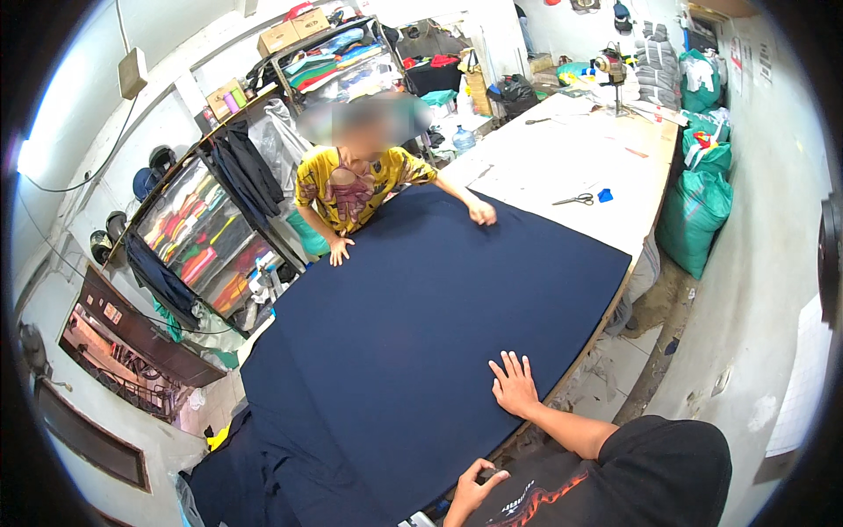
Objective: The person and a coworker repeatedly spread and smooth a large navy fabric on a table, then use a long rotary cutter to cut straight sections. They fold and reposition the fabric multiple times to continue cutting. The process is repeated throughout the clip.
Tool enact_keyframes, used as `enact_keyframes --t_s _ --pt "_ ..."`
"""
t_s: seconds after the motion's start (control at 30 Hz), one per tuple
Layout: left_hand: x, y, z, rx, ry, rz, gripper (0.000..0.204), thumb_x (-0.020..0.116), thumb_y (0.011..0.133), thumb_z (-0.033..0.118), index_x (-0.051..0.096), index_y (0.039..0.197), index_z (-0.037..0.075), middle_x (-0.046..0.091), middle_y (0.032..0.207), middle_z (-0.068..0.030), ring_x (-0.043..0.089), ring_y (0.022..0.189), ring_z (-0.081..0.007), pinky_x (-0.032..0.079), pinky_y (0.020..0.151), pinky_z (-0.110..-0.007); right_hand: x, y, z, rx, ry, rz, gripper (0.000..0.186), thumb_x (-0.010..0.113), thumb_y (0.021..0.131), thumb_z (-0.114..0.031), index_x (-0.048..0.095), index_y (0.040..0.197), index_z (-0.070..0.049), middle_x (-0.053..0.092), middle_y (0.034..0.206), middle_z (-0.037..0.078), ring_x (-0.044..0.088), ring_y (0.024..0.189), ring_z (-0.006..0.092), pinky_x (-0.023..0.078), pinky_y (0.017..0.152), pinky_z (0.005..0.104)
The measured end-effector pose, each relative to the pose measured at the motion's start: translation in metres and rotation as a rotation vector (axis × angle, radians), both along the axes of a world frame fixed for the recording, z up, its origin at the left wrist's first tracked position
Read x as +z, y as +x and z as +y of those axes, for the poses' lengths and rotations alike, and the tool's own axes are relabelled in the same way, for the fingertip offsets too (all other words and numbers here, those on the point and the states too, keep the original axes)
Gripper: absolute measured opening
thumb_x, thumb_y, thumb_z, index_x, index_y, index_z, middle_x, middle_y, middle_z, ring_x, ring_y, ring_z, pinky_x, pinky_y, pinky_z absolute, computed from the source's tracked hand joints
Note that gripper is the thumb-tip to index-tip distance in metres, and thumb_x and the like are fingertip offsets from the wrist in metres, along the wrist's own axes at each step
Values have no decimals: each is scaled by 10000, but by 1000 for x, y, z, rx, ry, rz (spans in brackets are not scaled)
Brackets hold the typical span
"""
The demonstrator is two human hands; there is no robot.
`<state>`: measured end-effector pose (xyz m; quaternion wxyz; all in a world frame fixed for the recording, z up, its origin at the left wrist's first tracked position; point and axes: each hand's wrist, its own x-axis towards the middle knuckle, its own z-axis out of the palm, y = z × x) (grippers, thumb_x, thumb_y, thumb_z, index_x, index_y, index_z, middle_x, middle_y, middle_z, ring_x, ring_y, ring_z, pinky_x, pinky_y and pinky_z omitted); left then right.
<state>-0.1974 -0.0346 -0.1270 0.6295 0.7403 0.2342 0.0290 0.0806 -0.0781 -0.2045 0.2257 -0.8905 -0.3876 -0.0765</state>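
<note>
A wide dark navy cloth (421, 307) covers most of the long table. My right hand (516, 388) rests palm down on it near the right edge, fingers spread, holding nothing. Lower down, my left hand (472, 490) is by the cloth's near edge, close to my shirt. Its thumb and fingers curl around a small dark spot; whether that is cloth or another thing I cannot make out. Across the table a person in a yellow patterned shirt (318, 189) has one hand (341, 250) flat on the cloth edge and the other hand (481, 212) over the cloth, fingers curled.
Scissors (575, 199) and a small blue piece (605, 195) lie on the pale tabletop (518, 167) beyond the cloth. A sewing machine (612, 66) stands farther back. Green sacks (694, 220) line the right wall. Shelves of folded fabric (198, 237) stand at left.
</note>
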Motion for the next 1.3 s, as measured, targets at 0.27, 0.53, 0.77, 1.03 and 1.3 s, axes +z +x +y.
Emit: enact_keyframes --t_s 0.27,0.53,0.77,1.03,1.3 --pt "-8 36 -5 3 17 62 337 795 948 356 674 982 42 692 846 -25 600 835 -106 502 800 -299 -3 1 2 4 -2 -12 561 529 1010 -292 495 1547 -133 378 1636 218 303 1549 377 179 1270 604" --pt "-5 34 3 186 152 80 403 710 1008 375 656 892 -7 593 686 -78 526 686 -136 487 689 -339 -8 2 1 6 -6 -7 572 516 1024 -306 469 1570 -139 358 1652 218 282 1562 380 162 1278 597" --pt "-26 25 10 346 174 6 417 663 1043 318 594 799 -12 491 633 -26 432 634 -94 400 593 -307 -9 2 -1 5 -25 5 576 512 1027 -307 461 1575 -139 358 1654 214 274 1568 375 157 1283 592" --pt "-36 15 16 379 132 49 470 608 1067 332 605 721 15 456 595 -1 423 587 -94 359 560 -327 -11 3 0 1 -35 8 582 508 1028 -309 452 1583 -144 351 1659 208 270 1569 369 148 1285 588" --pt "-24 23 13 434 212 -79 378 599 1062 264 713 833 -14 653 666 -67 630 657 -147 504 674 -316 -14 3 0 7 -27 -15 570 514 1027 -306 468 1572 -145 358 1653 209 277 1565 373 163 1278 596"
